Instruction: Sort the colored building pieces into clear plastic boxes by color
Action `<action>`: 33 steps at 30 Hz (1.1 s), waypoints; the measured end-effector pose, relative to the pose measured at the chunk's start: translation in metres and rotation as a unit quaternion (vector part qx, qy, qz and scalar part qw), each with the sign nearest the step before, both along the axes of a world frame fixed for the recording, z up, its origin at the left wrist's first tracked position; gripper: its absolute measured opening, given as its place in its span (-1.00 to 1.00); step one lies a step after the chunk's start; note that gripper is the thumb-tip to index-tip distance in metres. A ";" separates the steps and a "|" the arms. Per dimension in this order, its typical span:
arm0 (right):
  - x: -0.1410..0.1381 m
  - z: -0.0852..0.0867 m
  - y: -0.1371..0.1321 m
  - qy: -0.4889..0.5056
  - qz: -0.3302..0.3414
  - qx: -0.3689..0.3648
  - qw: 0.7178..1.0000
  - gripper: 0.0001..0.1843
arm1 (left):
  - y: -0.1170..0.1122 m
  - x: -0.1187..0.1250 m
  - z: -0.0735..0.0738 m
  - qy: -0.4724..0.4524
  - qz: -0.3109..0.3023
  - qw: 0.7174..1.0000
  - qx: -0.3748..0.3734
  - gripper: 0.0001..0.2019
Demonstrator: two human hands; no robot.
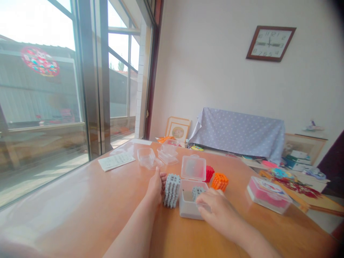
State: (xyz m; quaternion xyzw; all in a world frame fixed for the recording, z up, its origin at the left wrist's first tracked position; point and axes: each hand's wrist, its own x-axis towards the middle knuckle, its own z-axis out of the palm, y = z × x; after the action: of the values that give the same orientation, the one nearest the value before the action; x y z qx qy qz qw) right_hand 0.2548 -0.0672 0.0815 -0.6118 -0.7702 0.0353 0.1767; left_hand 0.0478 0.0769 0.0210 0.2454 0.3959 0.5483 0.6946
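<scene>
My left hand (156, 184) stands on edge, thumb up and fingers extended, along the left side of a stack of grey notched plastic pieces (172, 190). That stack is upright on the table. Right of it, a clear plastic box (191, 211) has its lid (193, 167) tipped back. Inside the box is a smaller batch of grey notched pieces (197, 192). My right hand (215, 205) reaches over the box's right side, its bent fingers closed at these pieces; the fingertips are partly hidden. Behind it are red pieces (209, 173) and an orange stack (220, 181).
Empty clear containers (146, 157) and a printed sheet (116, 161) lie on the far left of the wooden table (107, 208). A lidded box with pink contents (268, 194) sits at the right. A window (43, 89) borders the left side; cloth-covered furniture (239, 132) stands behind.
</scene>
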 end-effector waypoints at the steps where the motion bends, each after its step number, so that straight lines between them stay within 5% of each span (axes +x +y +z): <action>1: -0.002 0.000 -0.002 0.001 -0.001 0.000 1.000 -0.81 | 0.000 0.000 0.000 0.001 0.001 1.000 0.000 -0.52; 9: -0.011 0.013 0.001 0.046 0.012 0.035 0.998 -0.85 | 0.004 0.001 -0.004 -0.003 0.002 1.000 0.004 -0.50; 18: -0.038 0.038 0.059 0.094 0.089 0.010 0.992 -0.56 | 0.003 0.000 -0.004 0.007 -0.002 1.000 0.004 -0.47; 23: -0.044 0.041 0.082 0.085 0.100 -0.034 0.991 -0.36 | 0.007 0.001 -0.008 0.020 0.005 1.000 0.007 -0.44; 33: -0.042 0.041 0.084 0.098 0.118 -0.032 0.988 -0.42 | 0.012 0.001 -0.015 0.008 0.009 1.000 0.016 -0.43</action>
State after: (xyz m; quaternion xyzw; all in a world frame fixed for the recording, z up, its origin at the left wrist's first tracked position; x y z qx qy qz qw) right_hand 0.2128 0.0169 0.1229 -0.5157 -0.8144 0.1406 0.2260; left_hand 0.0490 0.0885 0.0064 0.2572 0.3945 0.5594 0.6821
